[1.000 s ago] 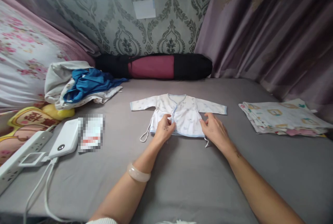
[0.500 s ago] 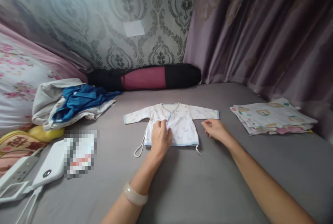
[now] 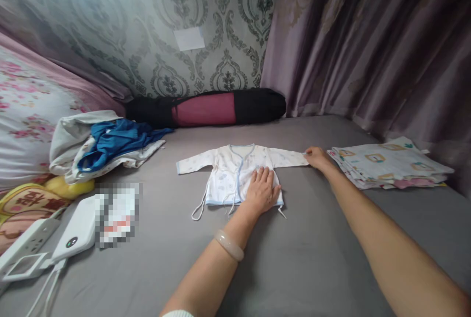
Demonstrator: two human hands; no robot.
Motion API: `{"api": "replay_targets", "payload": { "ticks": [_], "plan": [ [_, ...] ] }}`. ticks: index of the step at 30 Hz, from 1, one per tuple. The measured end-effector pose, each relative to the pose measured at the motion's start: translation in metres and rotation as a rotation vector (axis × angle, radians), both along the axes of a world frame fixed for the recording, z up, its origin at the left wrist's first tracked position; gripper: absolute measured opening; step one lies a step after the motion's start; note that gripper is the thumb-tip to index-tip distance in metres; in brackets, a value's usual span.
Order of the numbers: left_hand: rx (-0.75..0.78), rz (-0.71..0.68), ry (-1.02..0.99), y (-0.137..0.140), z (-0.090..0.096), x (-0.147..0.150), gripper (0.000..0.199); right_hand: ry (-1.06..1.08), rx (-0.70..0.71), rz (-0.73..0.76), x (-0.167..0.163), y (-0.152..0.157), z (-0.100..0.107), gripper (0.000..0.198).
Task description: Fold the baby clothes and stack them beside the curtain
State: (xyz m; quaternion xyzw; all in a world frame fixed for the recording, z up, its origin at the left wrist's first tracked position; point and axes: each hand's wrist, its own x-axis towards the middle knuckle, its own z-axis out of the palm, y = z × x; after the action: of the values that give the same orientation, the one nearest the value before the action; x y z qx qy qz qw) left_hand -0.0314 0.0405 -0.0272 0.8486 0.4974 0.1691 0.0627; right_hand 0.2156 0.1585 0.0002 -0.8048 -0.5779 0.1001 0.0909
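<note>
A small white baby shirt (image 3: 224, 179) with light blue edging lies spread flat on the grey bed sheet (image 3: 301, 253), both sleeves stretched sideways and its tie strings loose along the hem. My left hand (image 3: 262, 190), a pale bangle on its wrist, rests flat with fingers spread on the right half of the shirt's body. At the cuff of the right-hand sleeve, my right hand (image 3: 318, 158) is closed, thumb and fingers pinching the sleeve end.
To the right lies a stack of folded printed cloths (image 3: 390, 162). Heaped clothes with a blue garment (image 3: 114, 143) are at left, above a white power bank (image 3: 79, 228) and a power strip (image 3: 31, 243). A black and maroon long bag (image 3: 206, 109) lies along the wall.
My left hand has moved right from the shirt's front opening and flattened onto its body. My right hand has moved up and right and taken hold of the sleeve cuff.
</note>
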Motion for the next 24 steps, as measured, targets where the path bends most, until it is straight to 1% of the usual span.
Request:
{"api": "replay_targets", "payload": {
  "ticks": [2, 5, 7, 9, 10, 11, 12, 14, 16, 19, 21, 22, 24],
  "plan": [
    [-0.019, -0.005, 0.044, -0.002, -0.002, 0.001, 0.059, -0.04, 0.053, 0.019, 0.002, -0.001, -0.002, 0.031],
    [-0.015, -0.003, 0.059, -0.002, -0.003, 0.001, 0.061, -0.091, 0.065, -0.003, -0.001, -0.009, -0.003, 0.033],
    [0.003, 0.008, 0.038, -0.002, -0.003, 0.002, 0.06, -0.151, 0.073, -0.034, -0.01, -0.015, -0.001, 0.035],
    [0.022, 0.035, 0.001, -0.001, 0.0, 0.002, 0.056, -0.246, 0.149, -0.016, -0.026, -0.019, 0.003, 0.037],
    [0.029, 0.045, -0.017, -0.001, 0.002, 0.001, 0.051, -0.283, 0.202, 0.03, -0.036, -0.02, 0.005, 0.038],
    [0.034, 0.055, -0.033, -0.001, 0.005, 0.0, 0.045, -0.291, 0.255, 0.11, -0.049, -0.019, 0.008, 0.039],
    [0.04, 0.071, -0.048, -0.002, 0.008, -0.002, 0.038, -0.26, 0.286, 0.209, -0.063, -0.018, 0.01, 0.039],
    [0.06, 0.14, -0.074, -0.003, 0.017, -0.01, 0.026, -0.117, 0.277, 0.412, -0.094, -0.013, 0.012, 0.035],
    [0.099, 0.277, -0.108, -0.003, 0.025, -0.022, 0.021, 0.019, 0.268, 0.565, -0.126, -0.006, 0.013, 0.031],
    [0.126, 0.463, -0.163, 0.004, 0.033, -0.051, 0.021, 0.147, 0.245, 0.808, -0.162, 0.001, 0.01, 0.027],
    [0.114, 0.508, -0.2, 0.013, 0.033, -0.071, 0.024, 0.171, 0.197, 0.914, -0.176, 0.004, 0.007, 0.028],
    [0.103, 0.51, -0.218, 0.018, 0.032, -0.08, 0.025, 0.162, 0.168, 0.939, -0.18, 0.005, 0.005, 0.029],
    [0.073, 0.48, -0.242, 0.026, 0.029, -0.093, 0.028, 0.112, 0.119, 0.94, -0.185, 0.006, 0.004, 0.031]
  ]
}}
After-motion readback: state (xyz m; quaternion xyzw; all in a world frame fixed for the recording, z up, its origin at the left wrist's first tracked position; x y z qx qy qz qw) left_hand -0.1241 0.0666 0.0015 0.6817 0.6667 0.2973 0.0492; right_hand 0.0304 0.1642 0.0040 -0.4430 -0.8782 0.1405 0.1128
